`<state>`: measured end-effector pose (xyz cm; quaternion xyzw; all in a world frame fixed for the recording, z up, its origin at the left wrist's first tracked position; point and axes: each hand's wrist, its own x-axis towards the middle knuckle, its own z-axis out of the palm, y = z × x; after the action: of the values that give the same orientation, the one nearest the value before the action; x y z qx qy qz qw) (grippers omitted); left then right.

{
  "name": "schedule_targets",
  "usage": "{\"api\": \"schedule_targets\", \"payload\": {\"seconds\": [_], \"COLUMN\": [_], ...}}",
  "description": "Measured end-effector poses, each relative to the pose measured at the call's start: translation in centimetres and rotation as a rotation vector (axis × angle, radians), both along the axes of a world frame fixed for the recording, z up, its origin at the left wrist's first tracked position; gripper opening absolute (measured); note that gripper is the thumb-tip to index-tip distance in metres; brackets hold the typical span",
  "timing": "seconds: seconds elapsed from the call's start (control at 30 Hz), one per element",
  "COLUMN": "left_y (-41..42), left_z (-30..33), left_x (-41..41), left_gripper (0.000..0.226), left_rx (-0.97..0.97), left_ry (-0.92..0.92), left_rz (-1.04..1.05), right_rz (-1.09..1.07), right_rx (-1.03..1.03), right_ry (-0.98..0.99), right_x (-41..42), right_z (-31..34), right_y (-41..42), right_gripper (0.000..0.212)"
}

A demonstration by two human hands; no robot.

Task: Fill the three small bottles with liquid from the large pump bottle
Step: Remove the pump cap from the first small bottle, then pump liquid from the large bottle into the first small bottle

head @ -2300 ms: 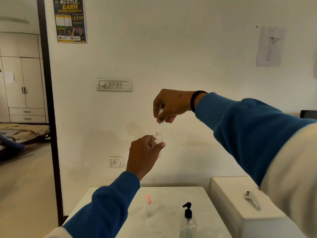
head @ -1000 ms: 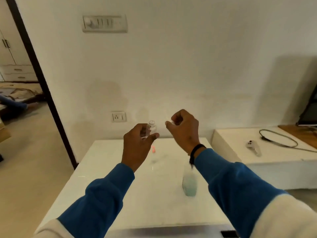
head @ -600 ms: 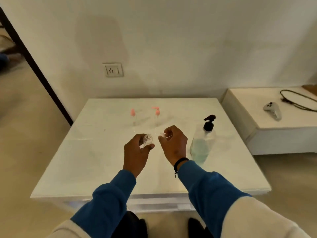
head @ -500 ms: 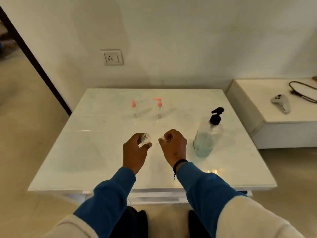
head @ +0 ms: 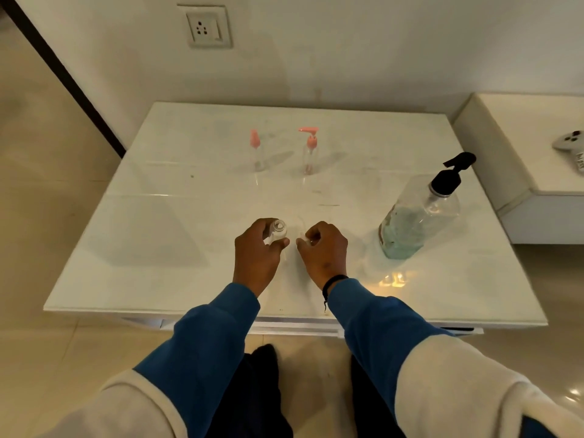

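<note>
My left hand (head: 257, 251) grips a small clear bottle (head: 278, 230) with its neck uncovered, low over the white table (head: 177, 216). Just to its right my right hand (head: 322, 248) pinches the bottle's small clear cap part (head: 304, 240) between thumb and fingers; most of it is hidden. Two more small clear bottles with pink tops stand at the back: a pink-capped one (head: 256, 153) on the left and a pink pump-top one (head: 309, 153) on the right. The large pump bottle (head: 420, 216) with a black pump and pale green liquid stands at the right.
A lower white side table (head: 537, 172) sits to the right with a white controller (head: 568, 143) on it. A wall socket (head: 205, 26) is on the wall behind. A dark door frame (head: 63, 74) runs along the left. Beige floor surrounds the table.
Both hands came down from in front of the wall to just over the table, still holding the bottle and its cap part. The view tilted down onto the table.
</note>
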<state>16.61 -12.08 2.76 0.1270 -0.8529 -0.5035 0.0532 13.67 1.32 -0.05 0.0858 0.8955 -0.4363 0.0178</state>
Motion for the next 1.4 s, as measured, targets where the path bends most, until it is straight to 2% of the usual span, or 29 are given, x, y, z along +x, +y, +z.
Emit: {"api": "schedule_targets", "payload": {"seconds": [0.23,0.4,0.57,0.87,1.1,1.27,1.4], "left_y": [0.2,0.9,2.5,6.9,10.9,13.4,14.7], "left_z": [0.2,1.3,4.2,14.2,19.2,19.7,18.5], "left_x": [0.3,1.2,2.3,2.5,3.4,3.6,3.2], "left_gripper": [0.038,0.034,0.032,0.029,0.037,0.046,0.047], "left_rx": [-0.01,0.072,0.087,0.144,0.075,0.01,0.01], "left_ry": [-0.02,-0.037,0.034,0.26,0.412,0.442,0.425], "left_rz": [-0.008,-0.006,-0.001,-0.038,-0.126,-0.116,-0.125], "right_rz": [0.003,0.034,0.04,-0.015,-0.092,-0.146,-0.171], "right_rx": [0.026,0.031,0.003,-0.107,-0.154,-0.15,-0.15], "right_ry": [-0.049,-0.009,0.093,0.357,0.529,0.544,0.509], "right_x": [-0.3,-0.6,-0.9,0.0,2.8,4.1,4.2], "right_z": [0.1,2.4,7.3,18.9,26.4,27.7,26.3], "right_y": [-0.2,0.4,2.0,5.5,11.1,15.4,17.7], "right_gripper": [0.018,0.019,0.016,0.014,0.014,0.017,0.015]}}
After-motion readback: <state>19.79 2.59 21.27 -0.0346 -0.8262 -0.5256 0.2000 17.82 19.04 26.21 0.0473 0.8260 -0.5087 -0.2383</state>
